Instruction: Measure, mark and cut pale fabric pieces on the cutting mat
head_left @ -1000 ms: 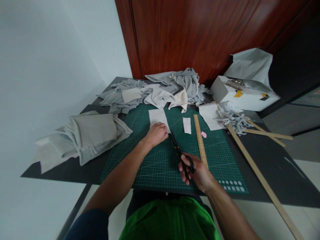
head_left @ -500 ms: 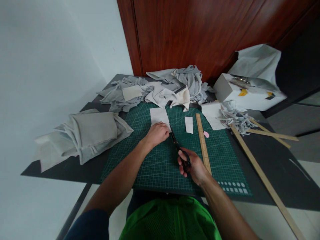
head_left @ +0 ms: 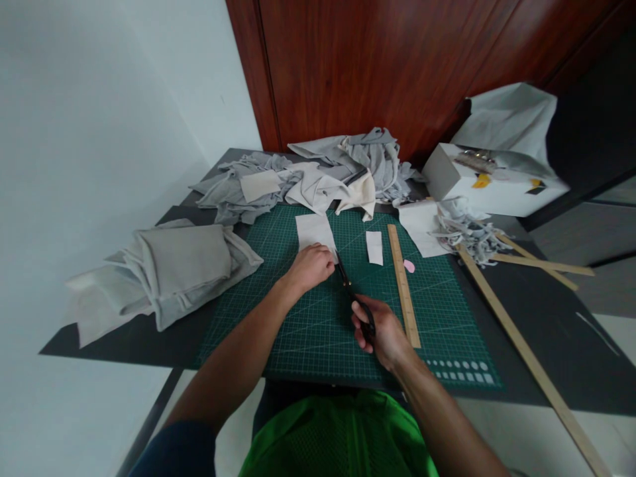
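Note:
A white piece of cloth lies on the green cutting mat. My left hand rests on its near edge, fingers curled and closed on the cloth. Black scissors are gripped in my right hand, with the handles in the fingers. Their blades point away from me and meet the cloth's right edge, close to my left fingertips. How far the blades are apart is hard to see. A small white rectangular piece lies flat to the right of the scissors.
A wooden ruler and pink chalk-like piece lie on the mat. Folded grey cloth sits left, crumpled cloth behind. Rightward are cloth scraps, a long wooden strip and a white box.
The scissors and my right hand have shifted very slightly left, with the blade tips nearer my left fingers. My left hand stays on the cloth. The view has moved a little.

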The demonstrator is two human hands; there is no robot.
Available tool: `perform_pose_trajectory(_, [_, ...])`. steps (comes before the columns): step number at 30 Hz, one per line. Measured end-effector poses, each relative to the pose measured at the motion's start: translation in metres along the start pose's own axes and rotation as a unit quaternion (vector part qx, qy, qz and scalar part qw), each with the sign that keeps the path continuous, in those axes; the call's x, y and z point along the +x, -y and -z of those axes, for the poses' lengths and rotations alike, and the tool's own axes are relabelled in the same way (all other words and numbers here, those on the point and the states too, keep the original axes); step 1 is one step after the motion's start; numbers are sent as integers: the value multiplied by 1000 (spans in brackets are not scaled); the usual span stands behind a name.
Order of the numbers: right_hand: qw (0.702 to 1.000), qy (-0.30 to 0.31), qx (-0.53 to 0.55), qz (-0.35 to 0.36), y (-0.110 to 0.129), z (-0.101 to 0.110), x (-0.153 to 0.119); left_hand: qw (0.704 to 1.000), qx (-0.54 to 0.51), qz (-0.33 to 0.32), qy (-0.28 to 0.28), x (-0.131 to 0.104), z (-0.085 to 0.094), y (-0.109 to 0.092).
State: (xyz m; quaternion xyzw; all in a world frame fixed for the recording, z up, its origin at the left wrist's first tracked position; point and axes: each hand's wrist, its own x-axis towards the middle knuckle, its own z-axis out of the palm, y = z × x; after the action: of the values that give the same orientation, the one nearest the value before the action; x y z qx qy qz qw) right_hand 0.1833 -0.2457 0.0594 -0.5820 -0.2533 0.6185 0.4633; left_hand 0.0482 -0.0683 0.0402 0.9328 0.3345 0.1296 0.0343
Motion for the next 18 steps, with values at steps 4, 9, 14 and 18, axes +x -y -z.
perform_pose_trajectory(4, [1000, 2, 4, 13, -4, -2, 1, 1000, 2, 5, 4, 1, 1, 0])
perform_pose_trajectory(9, [1000, 5, -9, 27, -10, -3, 2, 1000, 1, 5, 10, 1, 1, 0])
perform_pose_trajectory(14, [999, 16, -14, 30, -9, 0, 6, 1000, 0, 4, 12, 2, 0, 1])
perform_pose_trajectory(18, [999, 13, -23, 30, -5, -1, 11, 1000, -1, 4, 11, 2, 0, 0])
